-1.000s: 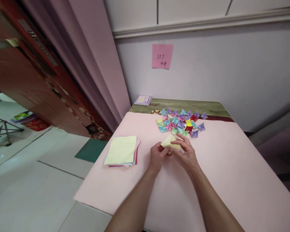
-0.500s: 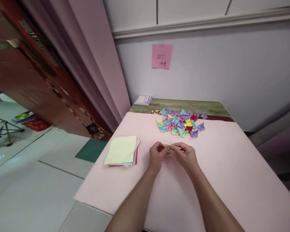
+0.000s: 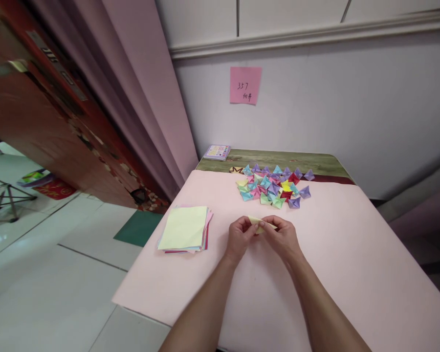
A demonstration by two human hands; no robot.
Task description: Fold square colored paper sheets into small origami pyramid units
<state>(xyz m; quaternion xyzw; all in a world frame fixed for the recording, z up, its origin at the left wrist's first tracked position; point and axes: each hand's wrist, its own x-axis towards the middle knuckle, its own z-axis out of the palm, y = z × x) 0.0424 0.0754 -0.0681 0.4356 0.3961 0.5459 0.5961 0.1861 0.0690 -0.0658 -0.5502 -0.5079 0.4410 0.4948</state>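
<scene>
A small folded piece of pale yellow paper (image 3: 255, 221) is pinched between both hands above the pink-covered table (image 3: 337, 254). My left hand (image 3: 239, 238) grips its left side, and the thumb presses on the near face. On the other side, my right hand (image 3: 283, 236) holds it with thumb and fingers closed. The two thumbs nearly meet at the middle of the paper, and the fingers behind it are mostly hidden. Just beyond the hands lies a cluster of small folded paper boats (image 3: 273, 188) in purple, blue, green, pink, red and yellow.
Left of my hands lies a stack of square paper (image 3: 185, 228), pale yellow on top. A pile of printed cards (image 3: 217, 152) sits at the table's far left corner. Behind is a wall with a pink note (image 3: 245, 85); a purple curtain (image 3: 146, 73) hangs at left.
The folded yellow paper has tilted between my fingers, so more of its face and a pointed lower part show. Both hands have shifted very slightly; the boats and paper stack stay put.
</scene>
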